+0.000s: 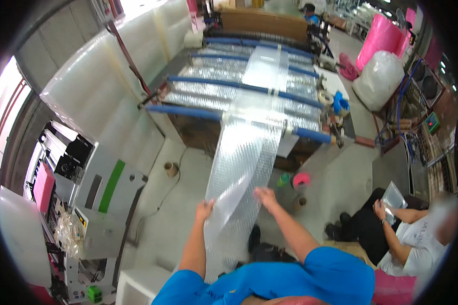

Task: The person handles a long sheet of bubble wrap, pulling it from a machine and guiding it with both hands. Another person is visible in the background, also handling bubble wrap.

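A long strip of silvery, translucent bubble wrap (247, 147) runs from a roller frame down toward my body. My left hand (205, 209) is closed on the strip's left edge. On the opposite edge, my right hand (266, 197) pinches the film with its fingers together. Between the hands a clear top layer (231, 201) lies folded diagonally over the bubbled surface. Farther up, the strip passes over the front blue roller (185, 111). Its lower end hangs down in front of my blue shirt.
Several blue rollers cross the frame, above wide silvery sheets (196, 96). Blue tape (341, 104) sits at its right corner. At right, a seated person (417, 234) holds a small clear bag (393, 201). A grey machine (99, 203) stands left. Cardboard cores (171, 169) and a pink roll (301, 180) are on the floor.
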Action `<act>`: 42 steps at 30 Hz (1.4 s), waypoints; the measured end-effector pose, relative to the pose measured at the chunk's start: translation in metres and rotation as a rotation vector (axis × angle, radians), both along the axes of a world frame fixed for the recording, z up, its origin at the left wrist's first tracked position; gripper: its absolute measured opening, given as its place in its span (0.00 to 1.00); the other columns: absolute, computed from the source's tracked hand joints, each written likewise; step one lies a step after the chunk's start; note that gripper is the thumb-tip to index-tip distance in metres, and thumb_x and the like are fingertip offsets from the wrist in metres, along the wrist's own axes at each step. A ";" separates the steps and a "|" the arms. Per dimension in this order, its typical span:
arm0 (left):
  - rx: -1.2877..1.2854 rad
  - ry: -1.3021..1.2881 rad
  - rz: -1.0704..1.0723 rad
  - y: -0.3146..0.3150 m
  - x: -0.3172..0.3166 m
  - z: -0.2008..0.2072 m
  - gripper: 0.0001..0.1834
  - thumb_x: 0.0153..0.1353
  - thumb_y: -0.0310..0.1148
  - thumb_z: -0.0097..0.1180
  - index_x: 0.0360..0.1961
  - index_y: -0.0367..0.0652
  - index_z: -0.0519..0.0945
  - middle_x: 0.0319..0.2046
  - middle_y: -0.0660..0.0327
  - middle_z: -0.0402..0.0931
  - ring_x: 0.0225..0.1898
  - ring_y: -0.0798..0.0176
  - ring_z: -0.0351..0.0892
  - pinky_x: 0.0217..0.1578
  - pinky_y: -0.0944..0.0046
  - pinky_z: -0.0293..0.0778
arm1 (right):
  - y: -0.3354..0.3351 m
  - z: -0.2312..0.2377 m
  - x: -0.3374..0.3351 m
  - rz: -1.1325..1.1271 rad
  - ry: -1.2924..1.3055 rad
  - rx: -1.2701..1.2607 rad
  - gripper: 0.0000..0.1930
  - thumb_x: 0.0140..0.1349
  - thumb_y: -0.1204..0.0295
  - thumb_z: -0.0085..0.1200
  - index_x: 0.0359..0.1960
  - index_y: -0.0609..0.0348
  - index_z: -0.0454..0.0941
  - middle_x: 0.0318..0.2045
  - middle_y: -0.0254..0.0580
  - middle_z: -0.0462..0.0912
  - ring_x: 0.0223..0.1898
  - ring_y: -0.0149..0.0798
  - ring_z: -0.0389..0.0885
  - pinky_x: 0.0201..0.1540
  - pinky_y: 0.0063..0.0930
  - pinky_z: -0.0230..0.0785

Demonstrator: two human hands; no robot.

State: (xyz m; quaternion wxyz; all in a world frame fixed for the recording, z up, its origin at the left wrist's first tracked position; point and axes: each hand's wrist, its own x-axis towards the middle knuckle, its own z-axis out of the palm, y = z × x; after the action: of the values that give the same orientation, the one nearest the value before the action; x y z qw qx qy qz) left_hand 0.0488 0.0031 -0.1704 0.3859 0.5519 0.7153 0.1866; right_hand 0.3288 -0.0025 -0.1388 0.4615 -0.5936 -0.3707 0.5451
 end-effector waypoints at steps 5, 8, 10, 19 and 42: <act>0.113 -0.270 0.011 0.014 0.017 0.037 0.30 0.34 0.50 0.61 0.31 0.33 0.73 0.26 0.54 0.74 0.32 0.60 0.73 0.33 0.64 0.69 | 0.045 0.043 0.005 -0.142 0.180 0.055 0.13 0.57 0.62 0.38 0.31 0.59 0.67 0.28 0.42 0.76 0.28 0.33 0.74 0.28 0.27 0.67; -0.248 -0.259 0.087 0.014 0.018 0.045 0.32 0.31 0.45 0.65 0.36 0.34 0.72 0.31 0.55 0.74 0.34 0.59 0.73 0.35 0.65 0.69 | 0.039 0.036 0.002 -0.155 0.193 -0.105 0.11 0.58 0.64 0.37 0.35 0.59 0.64 0.30 0.44 0.75 0.28 0.35 0.74 0.27 0.27 0.68; -0.123 -0.279 -0.050 0.002 0.012 0.043 0.35 0.31 0.46 0.65 0.38 0.33 0.70 0.33 0.53 0.73 0.36 0.59 0.72 0.38 0.65 0.68 | 0.023 0.022 -0.005 -0.175 0.217 -0.092 0.11 0.58 0.65 0.38 0.35 0.59 0.64 0.31 0.43 0.75 0.28 0.34 0.74 0.28 0.25 0.68; -0.190 -0.112 -0.004 -0.037 -0.018 0.032 0.41 0.29 0.52 0.64 0.40 0.31 0.67 0.35 0.48 0.71 0.37 0.57 0.72 0.38 0.64 0.68 | -0.103 -0.017 -0.053 0.235 0.119 -0.411 0.12 0.55 0.64 0.43 0.37 0.59 0.69 0.33 0.37 0.74 0.34 0.33 0.73 0.31 0.26 0.68; 0.267 -0.109 0.171 -0.163 -0.071 0.053 0.27 0.40 0.49 0.57 0.31 0.34 0.69 0.30 0.47 0.72 0.34 0.51 0.71 0.33 0.59 0.66 | -0.172 -0.002 -0.076 0.121 -0.158 -0.106 0.14 0.52 0.62 0.46 0.25 0.63 0.72 0.21 0.35 0.75 0.22 0.26 0.69 0.26 0.23 0.63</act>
State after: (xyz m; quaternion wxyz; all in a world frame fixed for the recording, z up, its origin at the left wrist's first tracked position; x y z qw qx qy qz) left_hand -0.0220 -0.1603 -0.1169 0.3300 0.5245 0.7064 0.3420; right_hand 0.2526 -0.1745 -0.1407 0.3650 -0.6349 -0.4119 0.5422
